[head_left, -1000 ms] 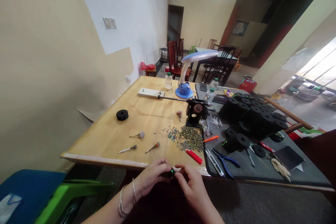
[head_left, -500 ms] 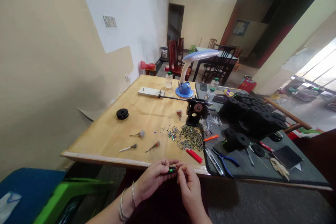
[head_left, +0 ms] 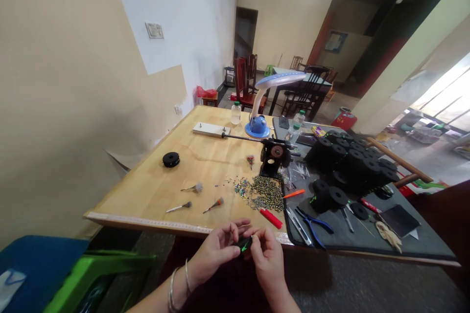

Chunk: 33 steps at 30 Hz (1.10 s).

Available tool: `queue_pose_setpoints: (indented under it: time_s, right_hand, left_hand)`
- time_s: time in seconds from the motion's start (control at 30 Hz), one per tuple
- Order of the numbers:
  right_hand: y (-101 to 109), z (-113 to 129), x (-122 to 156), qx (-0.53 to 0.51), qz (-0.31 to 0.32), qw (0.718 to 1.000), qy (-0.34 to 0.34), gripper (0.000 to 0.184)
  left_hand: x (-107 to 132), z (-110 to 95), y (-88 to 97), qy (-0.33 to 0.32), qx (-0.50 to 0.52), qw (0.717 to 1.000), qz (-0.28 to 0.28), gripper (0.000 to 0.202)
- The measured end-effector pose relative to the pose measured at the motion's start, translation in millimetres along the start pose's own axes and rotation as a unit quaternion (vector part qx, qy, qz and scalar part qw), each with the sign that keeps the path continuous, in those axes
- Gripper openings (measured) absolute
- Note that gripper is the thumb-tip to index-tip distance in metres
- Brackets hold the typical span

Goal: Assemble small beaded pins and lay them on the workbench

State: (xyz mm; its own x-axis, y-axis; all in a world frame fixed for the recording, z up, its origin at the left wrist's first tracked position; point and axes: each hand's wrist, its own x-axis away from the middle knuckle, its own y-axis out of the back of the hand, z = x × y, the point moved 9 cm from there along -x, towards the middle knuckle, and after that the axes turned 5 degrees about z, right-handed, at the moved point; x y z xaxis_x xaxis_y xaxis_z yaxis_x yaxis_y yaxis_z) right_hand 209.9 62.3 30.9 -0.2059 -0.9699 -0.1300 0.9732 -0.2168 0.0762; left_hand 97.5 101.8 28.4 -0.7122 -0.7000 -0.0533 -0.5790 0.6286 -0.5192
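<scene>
Both my hands meet just below the near edge of the wooden table (head_left: 183, 166). My left hand (head_left: 216, 249), with bangles on the wrist, pinches a small black spool with green thread (head_left: 243, 243). My right hand (head_left: 266, 257) has its fingers closed on the same spool from the right. On the table beyond lie a pile of small shiny beads (head_left: 262, 193), a red lighter (head_left: 270, 218) and three small feathered pieces (head_left: 198, 198).
A black hand-crank winder (head_left: 273, 156) stands mid-table, with a blue desk lamp (head_left: 259, 124) behind. The dark mat (head_left: 418, 242) at right bears stacked black spools (head_left: 348, 161), blue pliers (head_left: 316, 225) and scissors. A lone black spool (head_left: 171, 159) lies at left. A green and blue chair (head_left: 73, 274) stands lower left.
My hands have shifted slightly lower and right, turning the small spool between the fingers; the left fingers have spread a little. Nothing on the table has moved.
</scene>
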Motion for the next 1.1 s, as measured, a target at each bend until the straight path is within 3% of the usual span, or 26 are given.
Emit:
queue_pose_setpoints:
  time_s: [0.1, 0.23, 0.3, 0.47, 0.53, 0.67, 0.77, 0.83, 0.97, 1.1]
  right_hand:
    - [2.6, 18.8, -1.5, 0.074, -0.007, 0.996, 0.054, 0.013]
    - [7.2, 34.5, -3.4, 0.132, -0.015, 0.986, 0.105, 0.01]
    - [7.5, 31.5, -5.7, 0.111, 0.0, 0.99, 0.092, 0.011]
    - [3.7, 6.3, -10.9, -0.029, 0.041, 0.999, -0.015, 0.016]
    - [4.8, 5.9, -11.2, -0.022, 0.034, 0.999, -0.016, 0.017]
    - [6.5, 30.9, -7.3, 0.14, 0.012, 0.985, 0.101, 0.013]
    - [-1.9, 44.7, -2.2, 0.217, 0.039, 0.96, 0.174, 0.012]
    - [-3.9, 39.8, -3.8, 0.183, 0.066, 0.969, 0.149, 0.011]
    - [-2.0, 13.4, -9.8, 0.009, 0.095, 0.995, 0.011, 0.018]
    - [-1.6, 8.9, -9.9, -0.024, 0.096, 0.995, -0.015, 0.023]
  left_hand:
    - [-0.2, -1.9, -2.4, -0.026, 0.005, 1.0, 0.006, 0.024]
    - [-2.0, -0.5, -3.1, -0.004, -0.037, 0.999, 0.005, 0.037]
    - [-2.5, -0.5, -2.4, 0.005, -0.047, 0.999, 0.004, 0.039]
    - [-2.3, 2.9, -3.6, 0.009, 0.008, 1.0, 0.015, 0.041]
    - [-2.1, 5.4, -3.3, 0.018, 0.023, 0.999, 0.014, 0.044]
    - [-3.5, 7.4, -1.8, 0.056, -0.034, 0.998, 0.009, 0.047]
    - [-5.1, 5.0, 3.2, 0.081, -0.123, 0.989, -0.02, 0.044]
    - [-5.3, 4.5, 4.4, 0.091, -0.135, 0.986, -0.028, 0.044]
    - [-4.0, 8.4, -0.7, 0.087, -0.064, 0.994, 0.008, 0.049]
    - [-3.5, 11.2, -1.7, 0.063, -0.02, 0.998, 0.025, 0.056]
